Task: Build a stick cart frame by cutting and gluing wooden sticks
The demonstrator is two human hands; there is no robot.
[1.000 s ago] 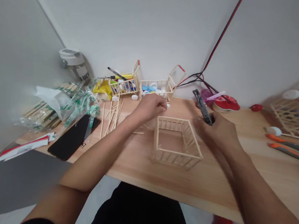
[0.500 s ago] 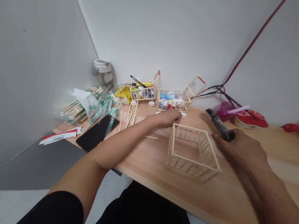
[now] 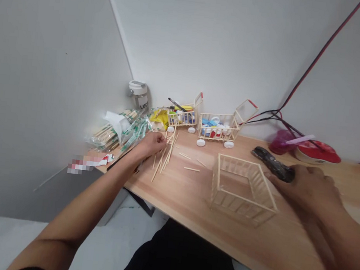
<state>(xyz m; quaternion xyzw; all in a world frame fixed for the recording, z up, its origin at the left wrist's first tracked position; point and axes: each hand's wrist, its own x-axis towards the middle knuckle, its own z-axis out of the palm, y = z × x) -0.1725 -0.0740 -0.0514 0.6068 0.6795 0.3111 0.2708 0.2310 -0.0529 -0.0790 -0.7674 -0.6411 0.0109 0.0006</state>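
My left hand (image 3: 151, 145) is at the loose pile of thin wooden sticks (image 3: 166, 157), its fingertips pinched on a stick at the pile's upper end. In my right hand (image 3: 312, 187) is a dark, shiny, oblong tool (image 3: 272, 163); its exact kind is unclear. Between the hands stands an open rectangular frame of wooden sticks (image 3: 242, 198), with barred sides, on the table. Neither hand touches it. A few short stick pieces (image 3: 192, 169) lie left of the frame.
Two small stick carts stand along the wall: one (image 3: 217, 133) with bottle caps, another (image 3: 181, 120) with pens. Packaged sticks (image 3: 110, 133), a jar (image 3: 139, 98) and a phone, mostly covered by my left arm, are at left. A purple cup (image 3: 281, 142) and red-topped container (image 3: 317, 152) stand behind my right hand.
My left hand has moved left, from beside the bottle-cap cart to the stick pile. My right hand still holds the dark tool, now tilted flatter. The view has shifted slightly left.
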